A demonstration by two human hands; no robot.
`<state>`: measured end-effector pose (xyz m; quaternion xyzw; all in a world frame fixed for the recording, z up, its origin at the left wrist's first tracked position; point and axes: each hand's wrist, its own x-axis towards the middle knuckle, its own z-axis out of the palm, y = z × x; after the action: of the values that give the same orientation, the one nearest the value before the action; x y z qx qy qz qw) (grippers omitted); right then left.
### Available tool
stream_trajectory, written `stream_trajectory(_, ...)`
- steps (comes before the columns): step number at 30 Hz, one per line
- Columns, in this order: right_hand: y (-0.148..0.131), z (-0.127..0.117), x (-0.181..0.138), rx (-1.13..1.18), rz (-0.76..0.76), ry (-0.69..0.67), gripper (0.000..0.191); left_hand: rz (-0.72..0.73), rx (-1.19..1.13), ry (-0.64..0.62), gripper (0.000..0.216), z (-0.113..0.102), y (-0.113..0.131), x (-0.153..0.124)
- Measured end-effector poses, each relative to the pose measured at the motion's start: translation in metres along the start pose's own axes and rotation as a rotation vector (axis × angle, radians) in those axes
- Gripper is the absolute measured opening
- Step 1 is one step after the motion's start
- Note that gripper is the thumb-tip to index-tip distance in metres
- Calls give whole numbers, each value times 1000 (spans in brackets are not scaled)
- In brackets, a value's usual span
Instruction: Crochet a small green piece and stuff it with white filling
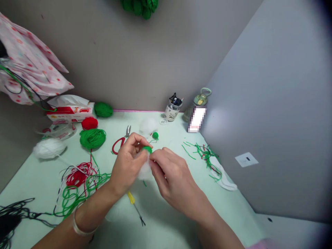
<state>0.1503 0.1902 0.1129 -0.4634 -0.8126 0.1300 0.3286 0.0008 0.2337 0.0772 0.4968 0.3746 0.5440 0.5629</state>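
My left hand (129, 162) is closed around a small green crocheted piece (147, 149), of which only the top shows between the fingers. Close against it, my right hand (172, 173) pinches at a tuft of white fluffy stuffing (144, 172) that hangs between the two hands. The fingertips partly hide where the fluff meets the green piece. Just beyond the hands lie a small green crocheted ball (155, 135) with a loose thread and another clump of white stuffing (148, 126). Red-handled scissors (119, 145) lie behind my left hand. A yellow-handled tool (131, 198) rests below the hands.
Green yarn (92, 138), white yarn (49, 148) and tangled strands (77, 176) cover the left side. A tissue box (83, 112) stands behind them. At the back are a cup of pens (172, 112) and a phone (197, 119) against a bottle (200, 99). Thread scraps (204, 154) lie right.
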Motion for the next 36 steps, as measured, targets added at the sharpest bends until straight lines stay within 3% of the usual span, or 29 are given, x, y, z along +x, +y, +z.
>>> stream_trajectory(3, 3, 5, 2, 52, 40, 10, 16, -8, 21, 63, 16, 0, 2, -3)
stream_trajectory(10, 20, -2, 6, 118, 285, 184, 19, -78, -99, -151, 15, -5, 5, -6)
stream_trajectory(14, 20, -7, 4, 85, 240, 192, 20, -75, -158, -231, 17, -6, 5, -4)
stream_trajectory(19, 7, -7, -1, 45, 70, 25, 18, 83, -96, -87, 13, -4, 2, -1)
stream_trajectory(22, -1, -2, -2, 15, 9, 15, 21, 222, -1, -3, 17, -2, -2, -1)
stream_trajectory(26, 0, 4, 4, 191, 142, 34, 17, 329, 48, 71, 15, 0, -2, -5)
stream_trajectory(30, 10, 5, 9, 303, 302, 144, 21, 279, 55, -39, 8, -1, 4, -9)
stream_trajectory(33, 14, 3, 7, 183, 274, 222, 23, 178, 12, -117, 10, -4, 7, -9)
stream_trajectory(36, 12, -2, 5, 117, 206, 161, 23, 97, -55, -114, 11, -7, 7, -6)
